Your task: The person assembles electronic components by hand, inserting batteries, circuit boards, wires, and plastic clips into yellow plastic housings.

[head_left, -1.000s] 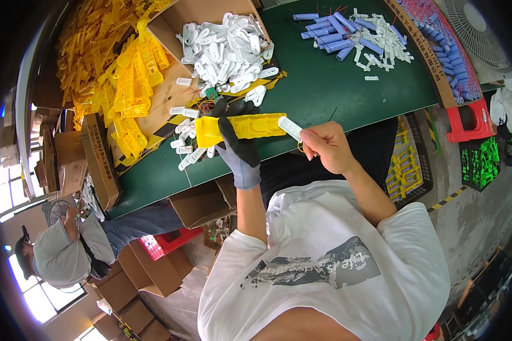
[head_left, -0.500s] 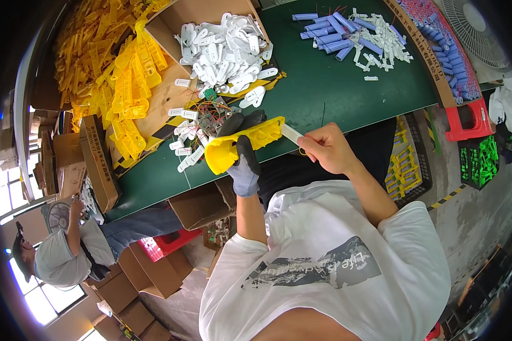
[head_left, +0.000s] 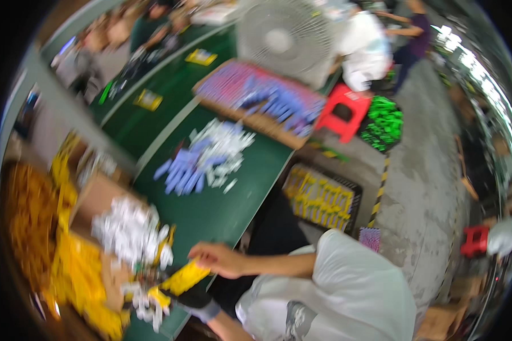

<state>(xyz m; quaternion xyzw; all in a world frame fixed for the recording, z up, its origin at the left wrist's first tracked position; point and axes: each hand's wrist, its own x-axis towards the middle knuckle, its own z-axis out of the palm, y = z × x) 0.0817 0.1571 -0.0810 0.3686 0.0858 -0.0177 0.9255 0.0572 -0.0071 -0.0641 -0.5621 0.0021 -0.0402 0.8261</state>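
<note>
A long yellow plastic housing (head_left: 183, 279) lies across my left hand (head_left: 193, 299), which wears a grey glove with dark fingers and is closed around it. My bare right hand (head_left: 221, 260) is at the housing's upper right end, fingers bent together against it. Motion blur hides what those fingers pinch; the white strip is not visible there. Close to the housing's lower end are loose small white parts (head_left: 148, 307) on the green table (head_left: 224, 210). Beyond them a cardboard box (head_left: 91, 199) spills a heap of white plastic pieces (head_left: 128, 230).
More yellow housings (head_left: 85, 273) are piled at the left. Blue cylindrical cells (head_left: 182, 173) and white pieces (head_left: 224, 148) lie farther along the table, before a cell-filled carton (head_left: 261, 122) and a fan (head_left: 279, 40). Right of the table stand a red stool (head_left: 344, 111) and a black crate (head_left: 355, 199).
The view has swung toward the right, blurring the picture. My right hand has come up against the housing's end, and the white strip it held is no longer visible. My left hand still holds the housing.
</note>
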